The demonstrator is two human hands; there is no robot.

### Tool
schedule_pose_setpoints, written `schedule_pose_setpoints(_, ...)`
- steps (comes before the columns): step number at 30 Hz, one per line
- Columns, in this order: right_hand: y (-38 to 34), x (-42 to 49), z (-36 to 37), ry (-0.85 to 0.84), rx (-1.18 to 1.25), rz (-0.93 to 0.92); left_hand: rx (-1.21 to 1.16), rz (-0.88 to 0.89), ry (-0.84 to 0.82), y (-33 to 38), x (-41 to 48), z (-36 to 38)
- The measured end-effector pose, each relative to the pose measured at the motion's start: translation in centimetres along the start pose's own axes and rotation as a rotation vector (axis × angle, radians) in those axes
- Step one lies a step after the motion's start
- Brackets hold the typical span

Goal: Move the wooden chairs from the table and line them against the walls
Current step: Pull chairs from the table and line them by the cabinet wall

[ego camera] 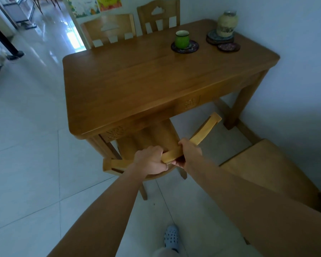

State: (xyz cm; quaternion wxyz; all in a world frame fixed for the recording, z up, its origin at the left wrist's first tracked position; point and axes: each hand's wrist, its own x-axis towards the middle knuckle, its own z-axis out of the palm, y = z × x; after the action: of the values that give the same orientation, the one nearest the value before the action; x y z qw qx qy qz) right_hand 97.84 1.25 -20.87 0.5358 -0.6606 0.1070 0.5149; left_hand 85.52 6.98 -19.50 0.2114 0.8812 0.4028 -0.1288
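Note:
A wooden chair stands at the near side of the wooden table, its seat partly under the tabletop. My left hand grips the top rail of its backrest, fingers curled over it. Just to the right, my right hand holds the same rail. Two more wooden chairs stand at the table's far side. Another chair's seat shows at the lower right beside the white wall, partly hidden by my right arm.
On the table sit a green mug on a dark coaster, a jar on stacked coasters and one loose coaster. Glossy white floor tiles stretch to the left. My foot in a blue clog is below.

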Motion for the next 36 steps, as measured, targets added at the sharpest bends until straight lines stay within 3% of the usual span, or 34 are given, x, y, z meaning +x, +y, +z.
schedule_pose_setpoints(12, 9.1, -9.3, -12.6, 0.023, -0.018, -0.017, -0.096, 0.055, -0.041, 8.0, -13.9, 8.5)
schedule_pose_setpoints(19, 13.3, -14.0, -19.5, 0.05, -0.035, 0.021, -0.143, 0.036, -0.153, 12.7, -20.8, 12.5)
schedule_pose_setpoints(36, 23.2, -23.4, -31.7, 0.204, -0.049, -0.044, -0.367, 0.243, -0.336, 19.5, -34.9, 19.8)
